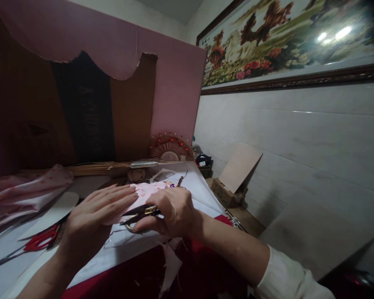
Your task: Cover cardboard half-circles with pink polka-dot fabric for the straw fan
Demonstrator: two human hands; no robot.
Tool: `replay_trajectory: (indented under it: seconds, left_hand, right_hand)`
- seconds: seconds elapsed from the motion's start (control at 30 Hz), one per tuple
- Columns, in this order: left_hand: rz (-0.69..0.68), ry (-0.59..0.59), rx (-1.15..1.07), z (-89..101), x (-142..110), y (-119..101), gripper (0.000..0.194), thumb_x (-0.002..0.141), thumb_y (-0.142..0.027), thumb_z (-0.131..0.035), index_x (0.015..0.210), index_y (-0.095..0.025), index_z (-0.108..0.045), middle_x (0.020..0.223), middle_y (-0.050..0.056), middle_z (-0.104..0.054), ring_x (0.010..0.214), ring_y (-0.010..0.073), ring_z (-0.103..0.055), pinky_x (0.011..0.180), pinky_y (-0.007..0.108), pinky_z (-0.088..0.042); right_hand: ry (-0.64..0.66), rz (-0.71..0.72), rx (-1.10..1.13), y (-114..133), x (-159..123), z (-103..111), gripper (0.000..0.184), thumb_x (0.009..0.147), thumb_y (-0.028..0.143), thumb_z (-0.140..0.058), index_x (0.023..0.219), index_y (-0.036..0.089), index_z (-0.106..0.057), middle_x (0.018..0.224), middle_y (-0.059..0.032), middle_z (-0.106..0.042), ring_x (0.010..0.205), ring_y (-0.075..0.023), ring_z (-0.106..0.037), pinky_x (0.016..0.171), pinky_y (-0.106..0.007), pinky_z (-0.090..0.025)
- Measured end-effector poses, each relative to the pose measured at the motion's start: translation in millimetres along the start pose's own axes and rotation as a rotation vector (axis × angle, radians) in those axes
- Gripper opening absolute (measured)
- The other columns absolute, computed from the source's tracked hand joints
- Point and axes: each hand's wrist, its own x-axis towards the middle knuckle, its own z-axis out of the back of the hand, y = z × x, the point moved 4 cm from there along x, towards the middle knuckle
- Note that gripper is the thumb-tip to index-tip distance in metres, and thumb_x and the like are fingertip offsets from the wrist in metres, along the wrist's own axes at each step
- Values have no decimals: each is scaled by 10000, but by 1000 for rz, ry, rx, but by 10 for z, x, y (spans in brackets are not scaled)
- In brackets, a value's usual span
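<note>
My left hand (pixel 96 209) lies flat, fingers stretched out, across a piece of pink patterned cloth (pixel 146 189) on the white tabletop. My right hand (pixel 176 209) is closed around a pair of small scissors (pixel 140 212) with dark blades and gold-coloured handles. Their blades point left, toward the left hand and over the cloth's near part. Beyond the right hand's knuckles, small purple and gold ornaments (pixel 171 185) show at the cloth's far edge. Part of the cloth is hidden under both hands.
Red-handled scissors (pixel 42 241) lie at the left near a white pointed sheet (pixel 57 211) and bunched pink fabric (pixel 28 191). A beaded fan-shaped piece (pixel 170 149) stands at the back before a pink panel (pixel 177 91). Cloth scraps (pixel 171 265) rest over red fabric (pixel 205 265) in front.
</note>
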Motion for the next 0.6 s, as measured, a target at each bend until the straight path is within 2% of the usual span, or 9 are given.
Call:
replay_trajectory:
  seconds: [0.17,0.37,0.6]
  left_hand:
    - [-6,-8,-6,10,7,-7,325,947,-95,-468,1212,-197,-625,1201,80,-705,1189,168,-608,1058,336,-425]
    - [19,-10,0,10,6,-3,354,916,-42,-495,1191,-217,-634,1195,53,-715,1169,165,-627,1043,323,-440]
    - [12,-19,0,14,17,-7,322,957,-141,-458,1208,-241,-634,1194,47,-721,1155,185,-643,1031,351,-464]
  right_hand:
    - [18,-3,-13,-12,-34,-18,401,952,578,-489,921,178,-500,647,19,-648,585,-114,-645,559,-242,-442]
    - [113,-27,-25,-53,-92,-24,418,944,584,-499,949,166,-506,662,4,-655,587,-131,-650,553,-260,-439]
    - [22,-14,-31,5,-56,-41,454,949,626,-448,920,174,-490,626,24,-635,568,-107,-633,538,-243,-430]
